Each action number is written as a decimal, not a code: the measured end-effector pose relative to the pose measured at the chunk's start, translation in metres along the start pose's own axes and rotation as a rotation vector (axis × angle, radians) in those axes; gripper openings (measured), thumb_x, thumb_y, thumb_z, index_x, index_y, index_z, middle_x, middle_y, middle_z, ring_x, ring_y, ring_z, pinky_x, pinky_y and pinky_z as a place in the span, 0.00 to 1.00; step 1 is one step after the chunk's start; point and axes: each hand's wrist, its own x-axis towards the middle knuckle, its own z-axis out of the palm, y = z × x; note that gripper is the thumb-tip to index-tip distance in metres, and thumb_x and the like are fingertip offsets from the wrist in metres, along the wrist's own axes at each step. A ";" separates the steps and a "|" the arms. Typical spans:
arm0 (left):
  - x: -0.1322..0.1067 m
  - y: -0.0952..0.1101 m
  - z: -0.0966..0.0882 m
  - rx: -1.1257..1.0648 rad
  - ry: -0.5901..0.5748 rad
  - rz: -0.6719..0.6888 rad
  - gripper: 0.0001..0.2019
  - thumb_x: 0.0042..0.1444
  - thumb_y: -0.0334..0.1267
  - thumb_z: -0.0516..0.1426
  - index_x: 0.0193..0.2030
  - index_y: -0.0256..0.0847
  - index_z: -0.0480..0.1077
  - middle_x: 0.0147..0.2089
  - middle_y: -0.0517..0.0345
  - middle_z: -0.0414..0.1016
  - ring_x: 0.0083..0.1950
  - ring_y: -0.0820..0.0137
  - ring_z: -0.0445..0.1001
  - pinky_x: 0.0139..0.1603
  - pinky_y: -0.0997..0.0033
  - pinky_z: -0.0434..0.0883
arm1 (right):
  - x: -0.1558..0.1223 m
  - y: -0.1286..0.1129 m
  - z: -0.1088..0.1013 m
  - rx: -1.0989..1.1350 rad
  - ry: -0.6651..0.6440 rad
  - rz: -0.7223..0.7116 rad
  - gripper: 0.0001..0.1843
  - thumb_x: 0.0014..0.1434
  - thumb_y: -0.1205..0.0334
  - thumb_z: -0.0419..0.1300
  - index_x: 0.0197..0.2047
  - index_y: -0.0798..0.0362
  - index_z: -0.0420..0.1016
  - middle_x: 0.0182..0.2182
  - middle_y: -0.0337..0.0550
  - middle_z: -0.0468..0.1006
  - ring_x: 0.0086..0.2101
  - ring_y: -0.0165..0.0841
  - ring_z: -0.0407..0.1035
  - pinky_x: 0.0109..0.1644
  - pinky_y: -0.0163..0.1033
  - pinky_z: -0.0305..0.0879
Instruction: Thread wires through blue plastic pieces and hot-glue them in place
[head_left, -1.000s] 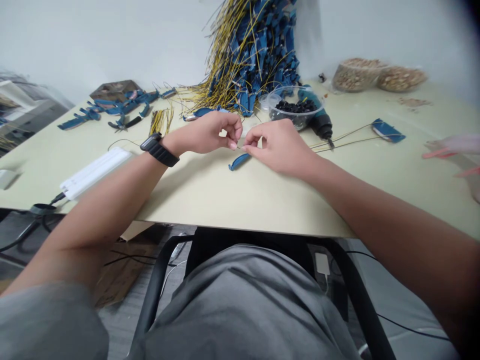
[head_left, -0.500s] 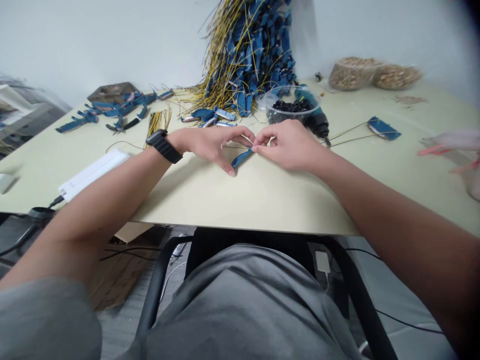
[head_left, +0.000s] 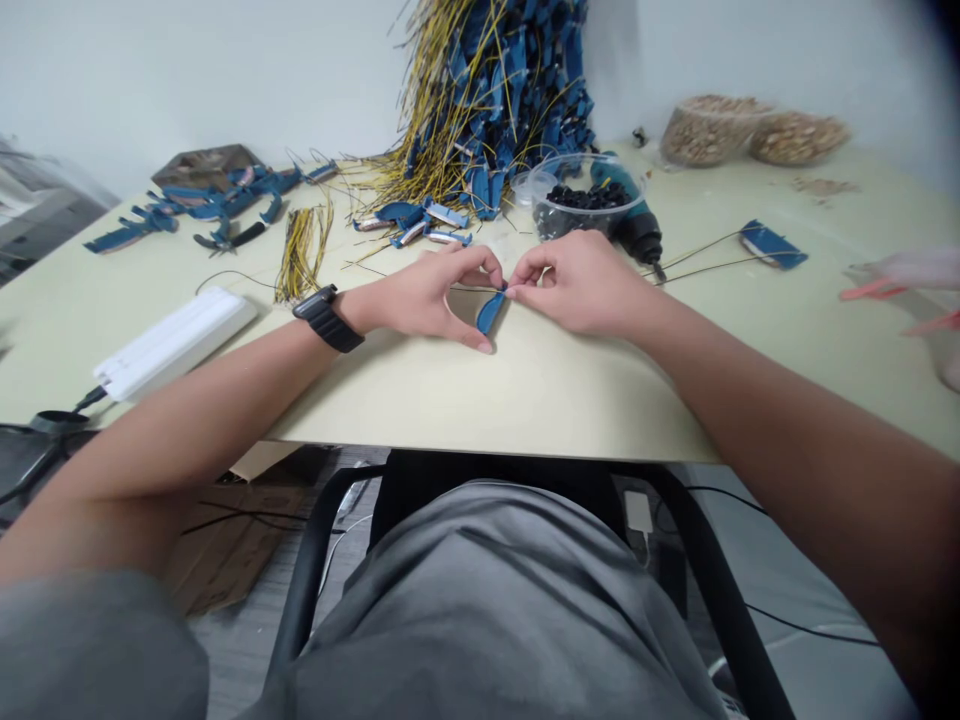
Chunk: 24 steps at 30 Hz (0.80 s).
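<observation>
A small curved blue plastic piece (head_left: 491,313) stands tilted at the table's middle, between my two hands. My left hand (head_left: 431,295), with a black watch on its wrist, spans it: the thumb is at its lower end and the index finger at its upper end. A thin dark wire crosses the gap inside that hand's grip. My right hand (head_left: 577,283) pinches thumb and index finger together at the upper end of the blue piece. What lies between those fingertips is too small to make out.
Behind my hands are a tall heap of blue pieces with yellow wires (head_left: 510,110), a tub of black parts (head_left: 585,205) and a power drill (head_left: 637,235). To the left lie a wire bundle (head_left: 304,255), pliers (head_left: 229,240) and a white power strip (head_left: 176,340). Another person's hand (head_left: 919,270) is at right.
The blue piece has turned steeper and shows more of its broad face. My left hand has shifted slightly right with it. The right fingers stay pinched at its upper end.
</observation>
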 end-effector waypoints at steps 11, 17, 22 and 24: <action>-0.006 -0.005 0.002 0.105 0.009 -0.053 0.50 0.53 0.90 0.77 0.63 0.51 0.85 0.61 0.48 0.92 0.65 0.43 0.82 0.76 0.42 0.74 | -0.003 0.000 0.004 -0.008 0.007 0.024 0.11 0.73 0.47 0.78 0.47 0.44 0.98 0.37 0.50 0.91 0.42 0.51 0.83 0.53 0.56 0.74; -0.006 -0.005 0.002 0.115 0.008 -0.056 0.49 0.53 0.90 0.78 0.63 0.51 0.86 0.59 0.49 0.92 0.64 0.44 0.81 0.74 0.45 0.74 | -0.003 0.002 0.004 0.014 0.002 0.030 0.12 0.72 0.45 0.79 0.47 0.43 0.99 0.35 0.48 0.89 0.43 0.51 0.83 0.52 0.55 0.75; -0.005 -0.002 0.002 0.094 0.012 -0.060 0.50 0.52 0.91 0.78 0.61 0.50 0.85 0.59 0.50 0.93 0.61 0.47 0.83 0.74 0.43 0.75 | -0.004 -0.001 0.002 0.016 -0.009 0.058 0.11 0.71 0.47 0.79 0.47 0.44 0.99 0.35 0.48 0.89 0.41 0.50 0.83 0.51 0.54 0.74; -0.005 -0.002 0.002 0.084 0.009 -0.065 0.49 0.51 0.91 0.78 0.61 0.50 0.85 0.59 0.50 0.93 0.61 0.47 0.83 0.73 0.43 0.75 | -0.005 -0.002 0.001 0.011 -0.009 0.061 0.10 0.71 0.49 0.79 0.47 0.44 0.99 0.35 0.47 0.89 0.40 0.49 0.83 0.51 0.53 0.73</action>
